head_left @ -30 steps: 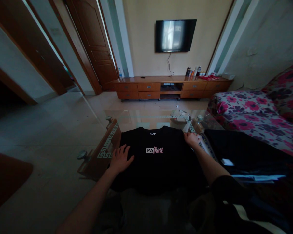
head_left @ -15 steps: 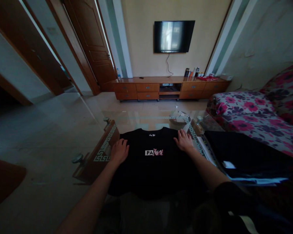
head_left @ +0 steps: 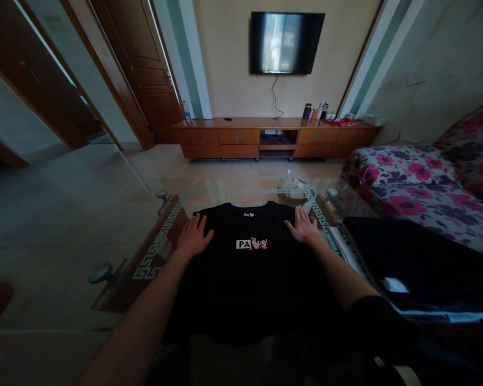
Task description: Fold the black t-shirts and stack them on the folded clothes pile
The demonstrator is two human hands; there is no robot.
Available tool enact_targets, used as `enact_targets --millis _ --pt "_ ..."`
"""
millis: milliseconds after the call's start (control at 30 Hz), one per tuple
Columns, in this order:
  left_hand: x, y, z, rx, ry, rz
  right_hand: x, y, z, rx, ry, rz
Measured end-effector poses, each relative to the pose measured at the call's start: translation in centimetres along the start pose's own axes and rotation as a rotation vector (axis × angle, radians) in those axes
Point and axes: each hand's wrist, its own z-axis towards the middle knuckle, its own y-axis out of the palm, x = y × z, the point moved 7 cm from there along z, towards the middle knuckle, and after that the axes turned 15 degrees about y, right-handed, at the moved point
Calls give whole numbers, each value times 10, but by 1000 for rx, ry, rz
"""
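Observation:
A black T-shirt lies spread on a glass table, its collar toward the far side. On its chest is a small print reading "PAWS" with pink figures. My left hand rests flat on the shirt's left shoulder, fingers spread. Opposite it, my right hand lies on the right shoulder with its fingers stretched forward. Neither hand grips the cloth. The near hem is dark and hard to make out.
Right of the shirt is a stack of folded dark clothes with a white tag. A floral sofa stands beyond it. A crumpled plastic bag shows near the table's far edge. Across the floor are a low wooden cabinet and a wall television.
The view has dipped and come nearer to the table. My left hand's fingers have spread apart on the shirt. My right hand stays at the right shoulder.

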Motion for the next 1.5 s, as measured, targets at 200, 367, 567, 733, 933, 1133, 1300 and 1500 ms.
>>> enact_targets --millis 200,367,567,733,933,1133,1300,1500 --pt "-11 11 39 3 -11 -25 -4 4 43 -7 19 -13" --pt "-14 9 54 20 -33 -27 -12 3 65 12 31 -12" --pt "9 -32 41 207 32 28 -22 -25 41 109 -129 32" --pt "23 -24 7 81 159 -20 1 -23 -7 -15 -207 1" --pt "29 -5 -14 -19 208 -58 17 -8 -42 -80 -269 -18" --pt "42 -36 -20 159 105 -53 15 -19 -39 -95 -241 202" --pt "48 -72 -57 314 -7 -43 42 -74 -53 123 -106 695" --pt "33 -107 -115 325 -226 -109 88 -143 -99 221 30 1002"
